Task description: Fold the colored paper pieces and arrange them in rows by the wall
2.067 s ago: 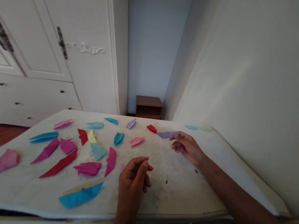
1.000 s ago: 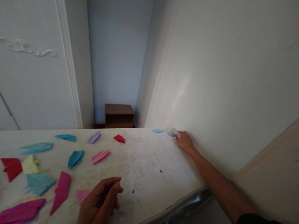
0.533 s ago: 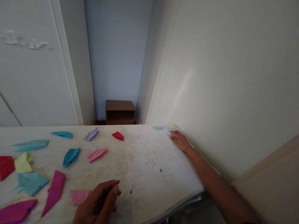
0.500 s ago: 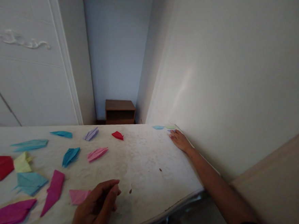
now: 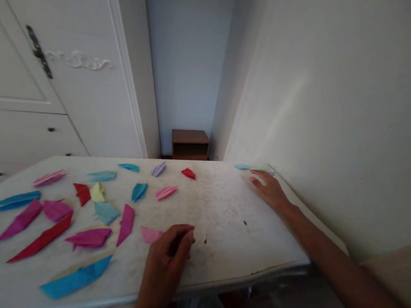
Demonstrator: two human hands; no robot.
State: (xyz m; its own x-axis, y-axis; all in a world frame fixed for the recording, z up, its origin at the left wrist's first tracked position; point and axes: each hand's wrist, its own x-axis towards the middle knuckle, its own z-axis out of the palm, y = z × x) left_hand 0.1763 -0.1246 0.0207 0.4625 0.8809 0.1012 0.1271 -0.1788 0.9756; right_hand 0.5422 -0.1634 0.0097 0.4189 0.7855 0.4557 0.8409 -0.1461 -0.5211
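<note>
My left hand hovers over the front of the white table, fingers curled toward the thumb, with nothing visible in them. Just behind it lies a pink folded paper piece, partly covered by the hand. My right hand reaches to the far right corner, thumb and fingers apart and holding nothing. Near its fingertips lie a light blue folded paper and a pale green folded paper, flat against the table; a pale purple folded paper beside them shows only in part.
Several folded papers cover the left half, among them a blue one, a red one and a pink one. A wall borders the right edge. Behind are a white wardrobe and a brown bedside cabinet.
The view has swung left, bringing more folded papers into sight. My right hand has drawn back and lifted from the corner papers, uncovering a pale purple one. My left hand stays curled.
</note>
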